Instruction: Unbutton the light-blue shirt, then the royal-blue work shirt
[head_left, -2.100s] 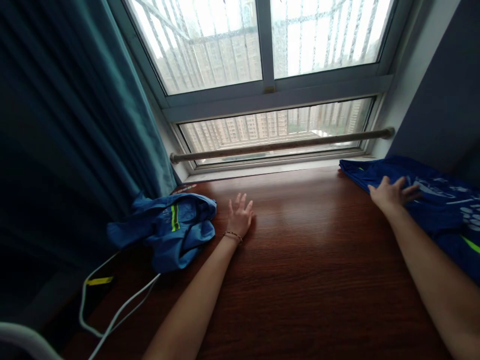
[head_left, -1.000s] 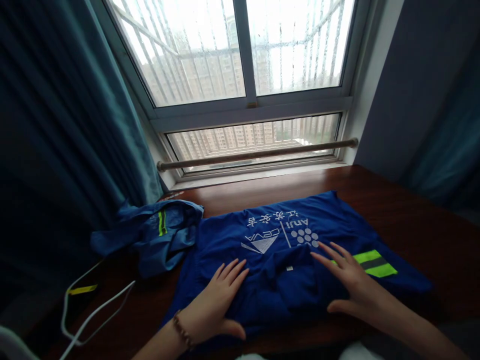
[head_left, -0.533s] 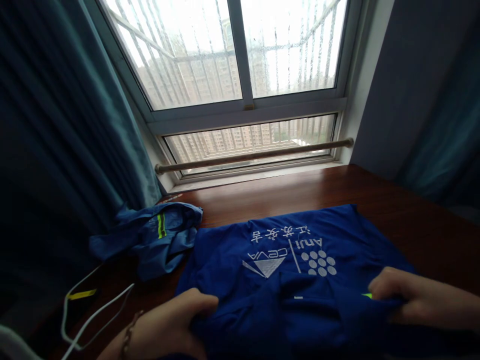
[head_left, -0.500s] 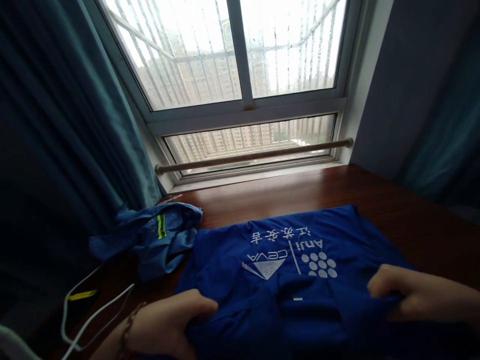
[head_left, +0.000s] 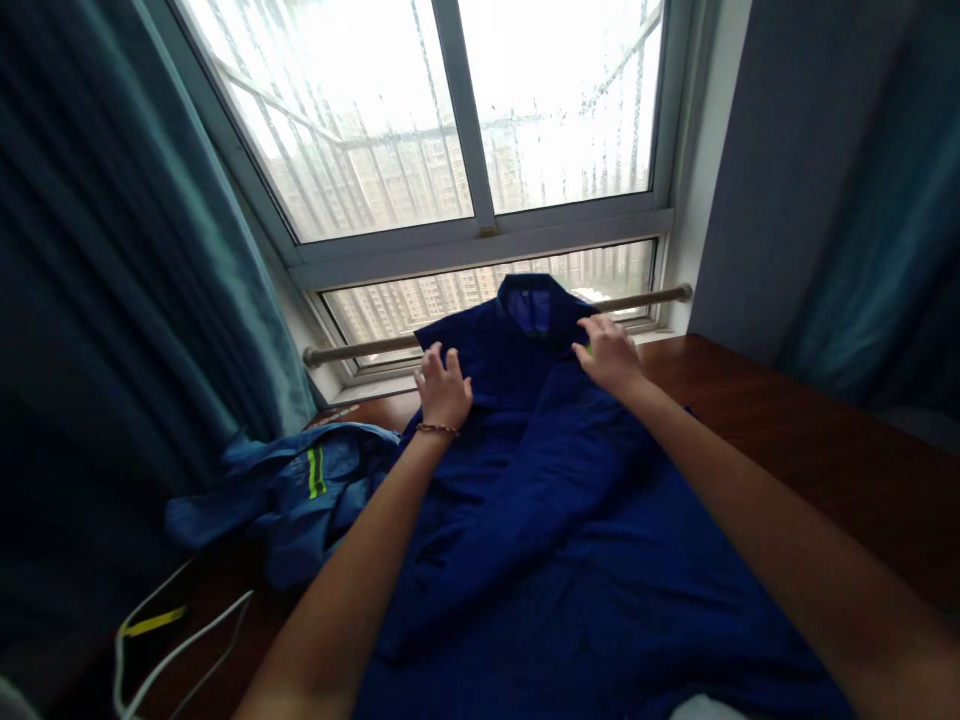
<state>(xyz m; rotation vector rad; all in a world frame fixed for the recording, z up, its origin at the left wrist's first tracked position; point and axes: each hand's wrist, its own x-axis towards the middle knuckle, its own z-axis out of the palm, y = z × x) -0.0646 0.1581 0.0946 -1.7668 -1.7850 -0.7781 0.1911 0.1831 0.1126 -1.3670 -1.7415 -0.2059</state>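
Note:
A dark blue collared shirt (head_left: 555,540) is spread lengthwise over the brown wooden desk (head_left: 810,440), its collar end raised toward the window. My left hand (head_left: 442,385) grips the shirt's left shoulder with curled fingers; a bead bracelet circles that wrist. My right hand (head_left: 611,355) pinches the right shoulder beside the collar. Both arms stretch forward over the cloth.
A crumpled lighter blue garment with a yellow-green stripe (head_left: 300,490) lies at the left. White cables (head_left: 180,640) trail off the desk's left corner. A rail (head_left: 645,297) runs along the window. Teal curtains (head_left: 112,300) hang at the left, and more at the right.
Both hands took hold of the shirt's near edge and carried it away from me toward the window. The white printed logo no longer shows. My view has tilted up.

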